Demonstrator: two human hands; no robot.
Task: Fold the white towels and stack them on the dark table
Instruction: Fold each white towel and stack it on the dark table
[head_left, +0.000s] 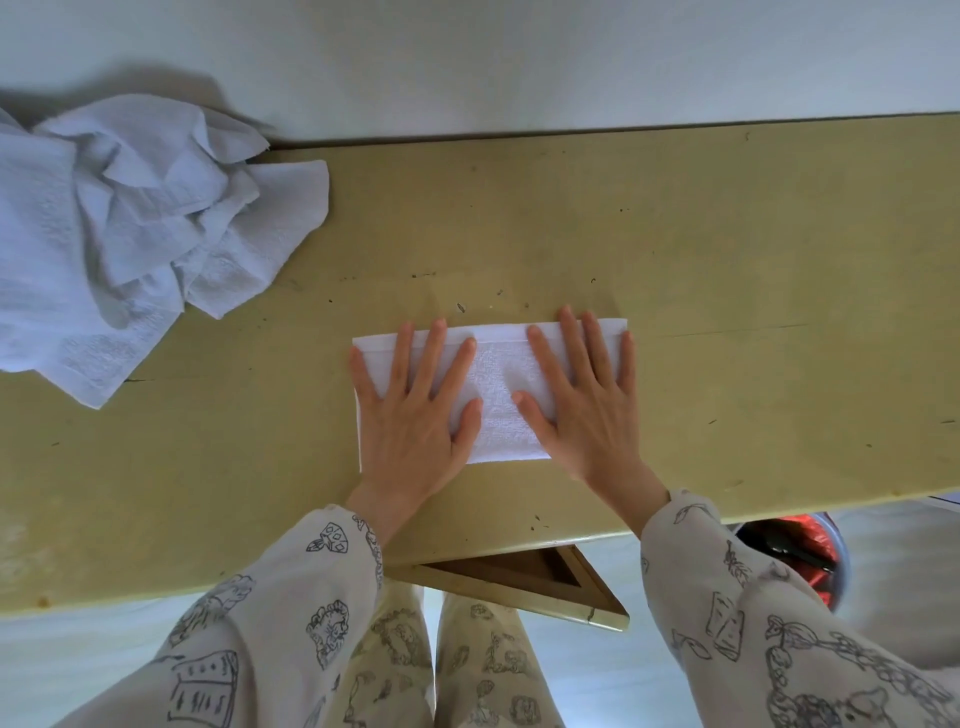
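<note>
Folded towel (493, 395) lies flat as a white rectangle near the front edge of the table (727, 291), long side running left to right. Left hand (415, 410) rests palm down on the towel's left half, fingers straight and spread, little finger at the left edge. Right hand (587, 400) rests palm down on the right half, fingers likewise straight and spread, reaching to the far hem. Neither hand pinches cloth. Thumbs point inward, apart, with bare towel between them. Pile (130, 234) of crumpled white towels sits at the table's far left, well apart from the folded one. Printed sleeves (291, 597) cover both forearms.
</note>
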